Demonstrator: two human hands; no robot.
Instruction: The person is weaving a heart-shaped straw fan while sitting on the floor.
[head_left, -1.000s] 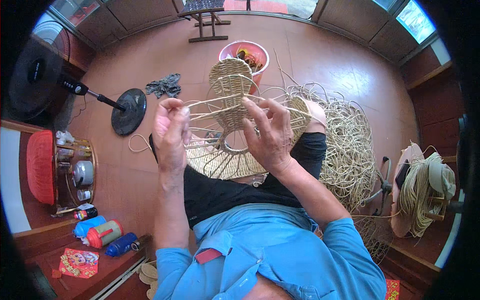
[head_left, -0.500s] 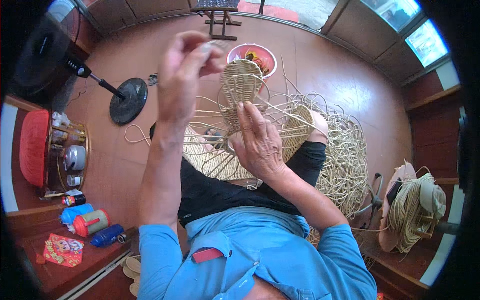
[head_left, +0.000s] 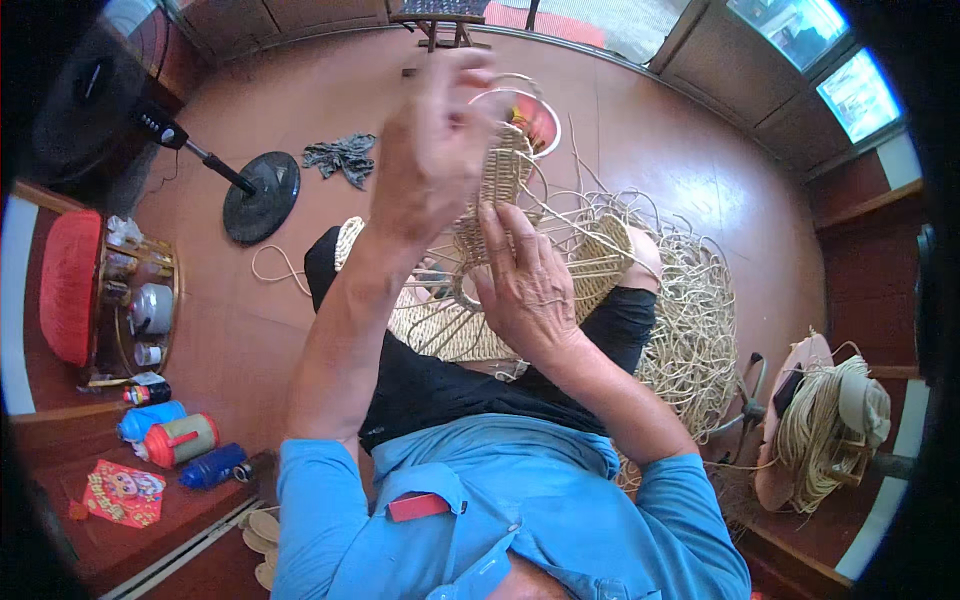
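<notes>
Over my lap stands a narrow woven straw-cord piece (head_left: 500, 178) with a rounded far end. My right hand (head_left: 530, 285) grips its lower part, fingers laid along the weave and the thumb at its near end. My left hand (head_left: 435, 150), smeared by motion, is at the far end of the piece and hides part of it. A thin loop of cord (head_left: 527, 84) arcs just beyond that hand; whether its fingers hold it cannot be made out. Across my legs lies a wider woven band (head_left: 455, 333), with loose cords running between it and the narrow piece.
A large heap of loose cord (head_left: 690, 330) lies right of my knee. Ahead stands a pink basin (head_left: 540, 128). Left are a fan base (head_left: 262, 198), a dark rag (head_left: 342, 158) and a shelf with a kettle (head_left: 152, 312). A cord coil (head_left: 815, 425) hangs at right.
My left hand has swung right, from beside the woven piece to across its far end. My right hand keeps its grip. The view has shifted slightly, and the dark rag shows more fully.
</notes>
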